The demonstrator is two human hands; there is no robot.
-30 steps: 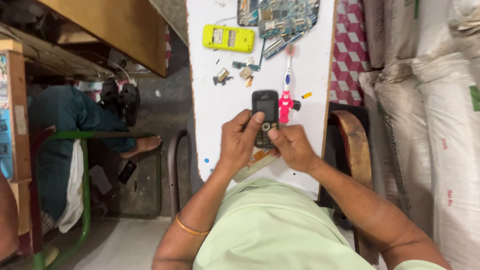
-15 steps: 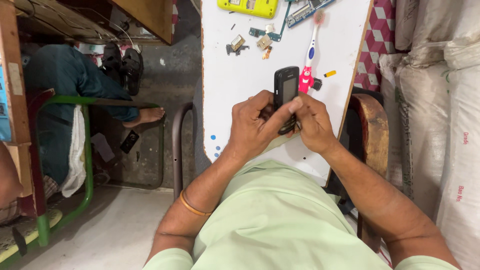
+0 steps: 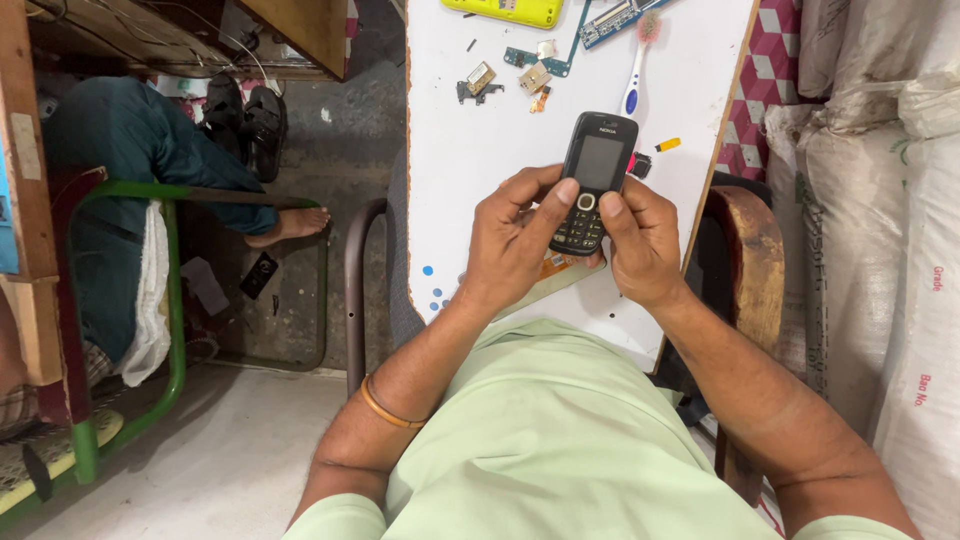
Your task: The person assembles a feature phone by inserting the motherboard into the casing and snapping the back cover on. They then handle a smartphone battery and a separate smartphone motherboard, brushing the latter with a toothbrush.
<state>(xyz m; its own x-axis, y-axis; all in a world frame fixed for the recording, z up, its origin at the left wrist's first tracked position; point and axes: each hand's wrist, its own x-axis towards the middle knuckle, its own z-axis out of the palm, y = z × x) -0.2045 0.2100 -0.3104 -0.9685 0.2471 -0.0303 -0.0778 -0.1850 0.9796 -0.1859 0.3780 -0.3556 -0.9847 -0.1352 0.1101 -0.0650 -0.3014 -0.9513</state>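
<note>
While both hands clasp it, our left hand and right hand grip the black keypad phone by its lower sides: light, rigid, slippery.

A toothbrush is laid on the white table, with small metal parts beside a circuit board and a yellow phone shell at the far edge. White sacks are stacked at the right; a seated person's bare foot is seen left
</note>
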